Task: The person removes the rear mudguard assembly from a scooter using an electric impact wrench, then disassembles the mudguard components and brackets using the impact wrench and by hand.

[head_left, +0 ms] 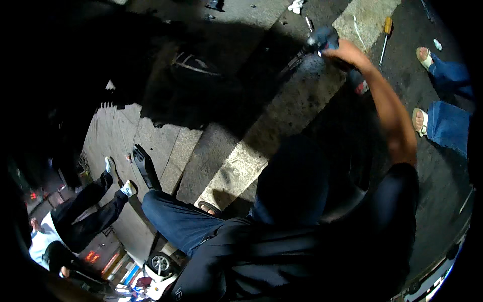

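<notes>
My right hand (348, 54) is wrapped round the grip of a dark cordless drill (322, 38) with a red-marked battery (359, 83) at its base. Its small lamp is lit, and a long dark bit points to the lower left, over a pale painted stripe (297, 93) on the ground. What the tip touches, if anything, is lost in shadow. Right of the drill lies a screwdriver (387, 26) with an orange-yellow handle. A second slim tool (309, 23) lies just beyond the drill. My left hand is out of the picture.
A big dark shape fills the upper left, too dark to make out. Beside my bent left knee (171, 214) lies a black plastic part (145, 163). Another person's sandalled feet (420, 122) are close at the right; a person in white (48, 236) is at the lower left, near a wheel (160, 262).
</notes>
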### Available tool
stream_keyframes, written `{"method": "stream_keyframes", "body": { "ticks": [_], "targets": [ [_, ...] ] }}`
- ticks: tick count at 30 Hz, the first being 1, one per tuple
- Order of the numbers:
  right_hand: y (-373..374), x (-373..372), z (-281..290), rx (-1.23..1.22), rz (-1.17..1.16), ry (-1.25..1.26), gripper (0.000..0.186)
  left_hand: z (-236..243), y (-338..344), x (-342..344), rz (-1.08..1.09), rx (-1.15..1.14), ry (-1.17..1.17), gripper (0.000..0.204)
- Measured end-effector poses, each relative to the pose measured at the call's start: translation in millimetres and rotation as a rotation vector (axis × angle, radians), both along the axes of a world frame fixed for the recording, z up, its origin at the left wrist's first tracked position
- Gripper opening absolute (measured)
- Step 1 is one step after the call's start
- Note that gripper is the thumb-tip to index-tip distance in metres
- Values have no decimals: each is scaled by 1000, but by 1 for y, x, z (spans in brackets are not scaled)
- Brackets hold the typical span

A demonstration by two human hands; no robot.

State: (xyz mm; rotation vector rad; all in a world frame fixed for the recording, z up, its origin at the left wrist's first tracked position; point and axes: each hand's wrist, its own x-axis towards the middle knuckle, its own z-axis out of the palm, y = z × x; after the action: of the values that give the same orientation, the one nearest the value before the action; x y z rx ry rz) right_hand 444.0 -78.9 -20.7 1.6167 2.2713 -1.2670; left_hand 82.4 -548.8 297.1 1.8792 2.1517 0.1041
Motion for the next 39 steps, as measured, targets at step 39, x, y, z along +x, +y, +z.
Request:
{"method": "stream_keyframes", "body": {
  "ticks": [39],
  "targets": [
    [-257,-279,275,1462,438,-65,77,-109,-94,-157,-97,33,-318,46]
  ]
}}
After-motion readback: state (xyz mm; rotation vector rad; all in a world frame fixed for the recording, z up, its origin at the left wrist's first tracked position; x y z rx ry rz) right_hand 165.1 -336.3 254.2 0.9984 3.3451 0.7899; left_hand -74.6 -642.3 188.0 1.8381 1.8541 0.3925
